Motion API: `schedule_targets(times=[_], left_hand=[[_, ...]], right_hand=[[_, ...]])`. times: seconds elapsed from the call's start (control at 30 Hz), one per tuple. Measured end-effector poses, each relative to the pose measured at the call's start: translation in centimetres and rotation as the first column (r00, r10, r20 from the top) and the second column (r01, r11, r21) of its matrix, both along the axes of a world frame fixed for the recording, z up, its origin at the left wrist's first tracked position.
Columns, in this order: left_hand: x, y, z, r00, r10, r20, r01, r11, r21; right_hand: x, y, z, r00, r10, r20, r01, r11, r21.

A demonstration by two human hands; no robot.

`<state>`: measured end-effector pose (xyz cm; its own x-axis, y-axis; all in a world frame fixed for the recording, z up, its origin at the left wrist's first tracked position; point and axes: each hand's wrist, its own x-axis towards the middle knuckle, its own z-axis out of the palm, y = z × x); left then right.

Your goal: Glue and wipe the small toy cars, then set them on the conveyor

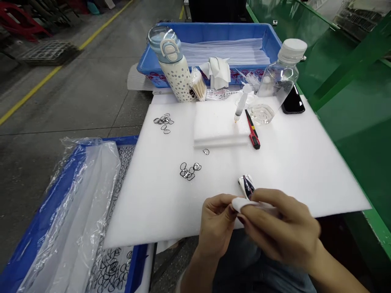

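Near the front edge of the white foam sheet (159,195), my two hands meet. My right hand (281,228) is closed on a white cloth (242,203), which covers its fingertips. Against the cloth, my left hand (216,224) pinches something small that the fingers hide. Just beyond the hands lies a small white and dark object (246,185), partly covered by my right hand. A cluster of thin black rings (188,172) lies to the left, with a single ring (206,151) above it. Another group of rings (164,121) sits farther back.
A foam block (218,126) carries a syringe (241,105). Beside it are a red-black utility knife (253,132), clear bottle (277,81) and phone (293,101). A dotted flask (175,69) and cotton swabs (198,85) stand before a blue bin (210,30). Lower left, a blue tray (39,228) holds rings.
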<state>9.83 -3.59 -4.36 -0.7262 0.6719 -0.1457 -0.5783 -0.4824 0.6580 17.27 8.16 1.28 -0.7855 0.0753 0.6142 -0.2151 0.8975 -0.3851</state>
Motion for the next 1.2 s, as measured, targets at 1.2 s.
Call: schedule_targets(times=[1.2], left_hand=[[0.7, 0.5, -0.3, 0.333, -0.286, -0.899, -0.589, 0.681, -0.435]], right_hand=[[1.8, 4.3, -4.5, 0.896, -0.045, 0.443, 0.255, 0.868, -0.427]])
